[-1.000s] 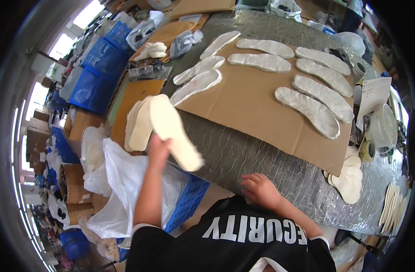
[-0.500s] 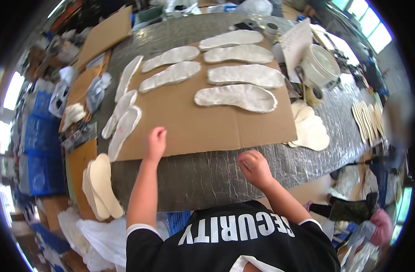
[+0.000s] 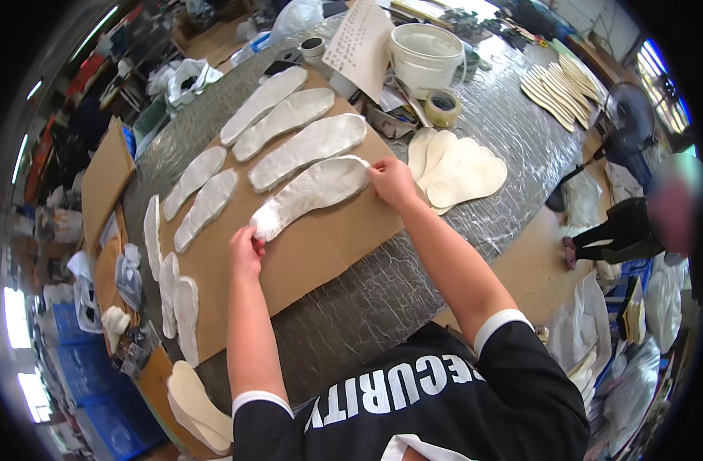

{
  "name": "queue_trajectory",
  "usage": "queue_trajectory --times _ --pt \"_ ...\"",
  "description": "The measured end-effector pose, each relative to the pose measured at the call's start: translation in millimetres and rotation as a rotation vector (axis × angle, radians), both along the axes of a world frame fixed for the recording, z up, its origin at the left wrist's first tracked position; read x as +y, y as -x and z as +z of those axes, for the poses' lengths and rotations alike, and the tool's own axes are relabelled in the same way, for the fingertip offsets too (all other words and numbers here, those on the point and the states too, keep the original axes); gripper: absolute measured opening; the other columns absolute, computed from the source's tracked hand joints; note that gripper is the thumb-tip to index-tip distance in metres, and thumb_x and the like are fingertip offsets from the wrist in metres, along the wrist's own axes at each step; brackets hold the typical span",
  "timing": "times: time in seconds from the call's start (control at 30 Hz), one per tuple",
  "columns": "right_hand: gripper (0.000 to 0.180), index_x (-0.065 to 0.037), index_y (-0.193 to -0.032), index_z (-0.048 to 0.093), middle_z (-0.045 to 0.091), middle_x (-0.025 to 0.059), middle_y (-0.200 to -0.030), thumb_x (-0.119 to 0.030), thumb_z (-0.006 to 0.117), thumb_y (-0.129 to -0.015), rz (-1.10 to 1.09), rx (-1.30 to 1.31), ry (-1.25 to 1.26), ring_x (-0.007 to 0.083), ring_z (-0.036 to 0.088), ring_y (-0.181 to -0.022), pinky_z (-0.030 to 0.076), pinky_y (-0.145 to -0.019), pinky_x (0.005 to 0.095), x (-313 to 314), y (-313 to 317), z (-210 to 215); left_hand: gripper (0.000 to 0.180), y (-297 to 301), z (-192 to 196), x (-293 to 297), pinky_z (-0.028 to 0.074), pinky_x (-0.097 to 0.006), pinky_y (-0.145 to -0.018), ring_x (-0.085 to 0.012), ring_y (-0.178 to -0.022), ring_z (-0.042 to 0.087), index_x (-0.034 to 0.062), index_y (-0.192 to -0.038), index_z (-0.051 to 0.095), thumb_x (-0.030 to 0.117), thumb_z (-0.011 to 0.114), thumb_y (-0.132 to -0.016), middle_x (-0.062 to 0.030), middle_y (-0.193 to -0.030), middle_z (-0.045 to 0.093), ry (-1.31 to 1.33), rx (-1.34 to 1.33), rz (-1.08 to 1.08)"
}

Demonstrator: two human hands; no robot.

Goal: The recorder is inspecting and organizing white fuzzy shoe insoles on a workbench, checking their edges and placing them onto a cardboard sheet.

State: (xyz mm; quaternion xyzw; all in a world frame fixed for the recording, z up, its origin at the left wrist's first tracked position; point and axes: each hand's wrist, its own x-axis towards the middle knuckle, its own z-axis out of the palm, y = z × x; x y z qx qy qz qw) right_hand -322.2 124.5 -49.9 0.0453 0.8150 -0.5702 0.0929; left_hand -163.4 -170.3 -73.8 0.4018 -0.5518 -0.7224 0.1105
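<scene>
A long whitish glue-coated shoe insole (image 3: 311, 194) lies on a flat brown cardboard sheet (image 3: 320, 246), its long axis running from lower left to upper right, the narrower end toward the left. The left hand (image 3: 246, 251) pinches that lower left end between closed fingers, and the right hand (image 3: 392, 181) grips the broad upper right end with curled fingers. To the left, more whitish insoles (image 3: 205, 206) lie in rows across the cardboard, and three others (image 3: 305, 144) lie parallel just above the held one. To the right sit a stack of plain cream insoles (image 3: 459, 170), a roll of tape (image 3: 443, 107) and a white plastic bucket (image 3: 426, 54). The cardboard rests on a table covered in crinkled silver foil (image 3: 367, 300) in a cluttered workshop.
</scene>
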Motion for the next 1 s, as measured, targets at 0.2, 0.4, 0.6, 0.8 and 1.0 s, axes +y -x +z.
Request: queue_trajectory --times 0.2,0.4,0.6,0.8,1.0 --pt "0.017 0.002 -0.081 0.068 0.069 0.022 -0.084 -0.015 0.063 -0.078 0.165 0.147 -0.18 0.0357 0.067 -0.084 0.051 -0.078 0.0428 -1.4 -18.0 -6.3 0.003 -48.7 3.7 10.7 0.04 -0.03 -0.05 -0.0127 -0.058 0.055 0.0132 -0.086 0.06 0.013 0.058 -0.088 -0.0001 -0.074 0.059 -0.213 -0.037 0.044" --pt "0.009 0.001 -0.087 0.059 0.064 0.007 -0.071 -0.007 0.056 -0.089 0.108 -0.121 0.314 0.0157 0.064 -0.061 0.053 -0.054 0.0284 25.2 -43.4 -8.0 0.001 -108.5 -1.8 33.2 0.04 -0.028 -0.049 -0.0122 -0.056 0.052 0.0111 -0.088 0.059 0.01 0.057 -0.088 -0.0003 -0.072 0.057 -0.26 -0.006 0.062" --pt "0.014 0.002 -0.099 0.061 0.068 0.0076 -0.077 -0.008 0.056 -0.092 0.232 -0.287 0.169 0.0151 0.064 -0.054 0.052 -0.048 0.0273 56.9 -102.4 5.6 0.006 -160.1 11.2 74.8 0.041 -0.027 -0.049 -0.0114 -0.056 0.052 0.0076 -0.09 0.059 0.004 0.054 -0.089 -0.0024 -0.074 0.059 -0.319 -0.047 0.022" --pt "0.027 0.006 -0.114 0.059 0.067 0.0091 -0.075 -0.01 0.059 -0.093 0.336 -0.152 0.198 0.0119 0.063 -0.051 0.049 -0.046 0.0268 29.0 -126.3 13.5 0.009 -194.1 14.2 99.3 0.042 -0.027 -0.053 -0.0124 -0.058 0.053 0.0036 -0.096 0.06 0.003 0.055 -0.089 -0.0045 -0.079 0.062 -0.408 -0.032 0.068" --pt "0.033 0.006 -0.116 0.059 0.068 0.018 -0.077 -0.006 0.063 -0.085 0.373 0.393 -0.13 0.0312 0.068 -0.076 0.052 -0.069 0.0374 -17.2 -84.8 -5.7 0.007 -221.9 7.4 105.4 0.043 -0.028 -0.052 -0.0138 -0.056 0.054 0.0029 -0.093 0.06 0.001 0.055 -0.089 -0.007 -0.079 0.064 -0.438 -0.033 0.078"
